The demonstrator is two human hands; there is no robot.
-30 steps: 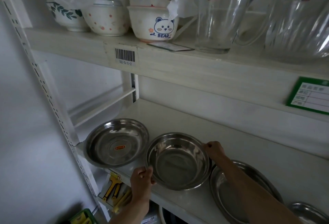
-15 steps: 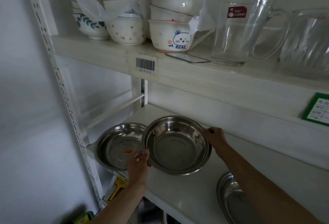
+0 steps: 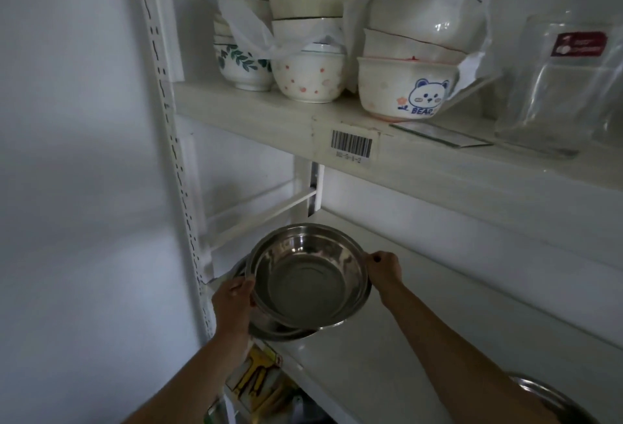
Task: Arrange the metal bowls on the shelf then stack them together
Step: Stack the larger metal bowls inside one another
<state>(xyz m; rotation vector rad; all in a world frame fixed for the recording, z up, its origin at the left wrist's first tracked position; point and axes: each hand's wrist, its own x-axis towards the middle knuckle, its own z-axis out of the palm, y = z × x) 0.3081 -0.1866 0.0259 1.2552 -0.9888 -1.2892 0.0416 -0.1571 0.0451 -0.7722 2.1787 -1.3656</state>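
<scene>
A deep metal bowl [image 3: 308, 283] is held over a second, shallower metal bowl [image 3: 286, 332] at the left end of the lower white shelf [image 3: 387, 339]. The upper bowl covers nearly all of the lower one; only its front rim shows. My left hand [image 3: 234, 300] grips the upper bowl's left rim. My right hand [image 3: 384, 267] pinches its right rim. I cannot tell whether the two bowls touch. Another metal dish [image 3: 553, 398] peeks out at the bottom right, partly behind my right forearm.
The upper shelf [image 3: 269, 113] carries stacked ceramic bowls [image 3: 310, 76], a bear-print bowl [image 3: 404, 90] and a glass jug [image 3: 559, 86]. A slotted white upright [image 3: 178, 187] stands at the left. Yellow packaged goods [image 3: 253, 380] lie on the shelf below.
Both hands carried the deep bowl leftward, from beside the left-end bowl to directly over it. The camera view also swung left and up.
</scene>
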